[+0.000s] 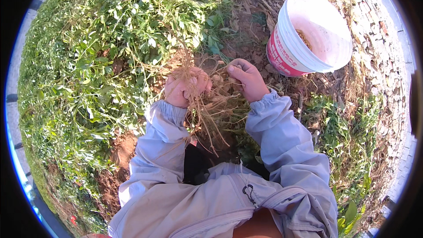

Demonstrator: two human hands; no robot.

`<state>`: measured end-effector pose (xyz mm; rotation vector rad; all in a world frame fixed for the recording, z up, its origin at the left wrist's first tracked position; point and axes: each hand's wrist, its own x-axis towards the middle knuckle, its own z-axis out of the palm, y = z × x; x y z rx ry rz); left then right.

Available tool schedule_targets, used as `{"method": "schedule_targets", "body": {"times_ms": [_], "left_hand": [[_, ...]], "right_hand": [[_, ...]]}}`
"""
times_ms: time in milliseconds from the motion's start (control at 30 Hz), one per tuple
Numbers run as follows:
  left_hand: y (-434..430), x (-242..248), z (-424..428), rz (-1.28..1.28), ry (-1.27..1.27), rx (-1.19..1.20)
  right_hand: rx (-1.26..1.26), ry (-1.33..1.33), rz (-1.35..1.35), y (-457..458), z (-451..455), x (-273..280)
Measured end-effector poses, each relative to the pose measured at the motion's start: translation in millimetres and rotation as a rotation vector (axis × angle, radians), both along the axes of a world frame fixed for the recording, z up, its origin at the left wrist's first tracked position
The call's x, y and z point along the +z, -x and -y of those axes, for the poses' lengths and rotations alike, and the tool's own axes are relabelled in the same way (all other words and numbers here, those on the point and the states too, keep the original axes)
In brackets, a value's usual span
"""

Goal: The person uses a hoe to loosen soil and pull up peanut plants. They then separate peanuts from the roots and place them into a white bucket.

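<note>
A bundle of peanut plant roots (198, 112) hangs in front of me, pale and stringy, with peanut pods (217, 80) among the strands. My left hand (187, 86) is closed round the roots, its fingers partly hidden by them. On the other side of the bundle, my right hand (246, 78) has its thumb and forefinger pinched together at the roots' edge; what lies between those fingertips is too small to tell. A white and red plastic bucket (287, 53) stands tilted in view at the upper right, with some peanuts (304, 39) at its bottom.
Leafy green plants (109, 56) cover the ground on the left. Brown soil (246, 28) shows between them and the bucket. Dry stalks and leaf litter (373, 53) lie at the right, beside a paved strip (404, 53). More low greenery (347, 132) grows below the bucket.
</note>
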<state>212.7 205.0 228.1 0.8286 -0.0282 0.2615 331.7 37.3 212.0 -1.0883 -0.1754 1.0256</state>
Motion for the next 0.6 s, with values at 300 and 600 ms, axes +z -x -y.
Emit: {"method": "schedule_targets", "body": {"times_ms": [300,600], "left_hand": [[0,-7,-1,0.02,0.099,-0.042],[9,13,-12,0.062,-0.035,-0.063]], "right_hand": [[-0.232,-0.266,-0.434,13,-7,-12],[-0.329,-0.699,-0.502,-38,28,1]]}}
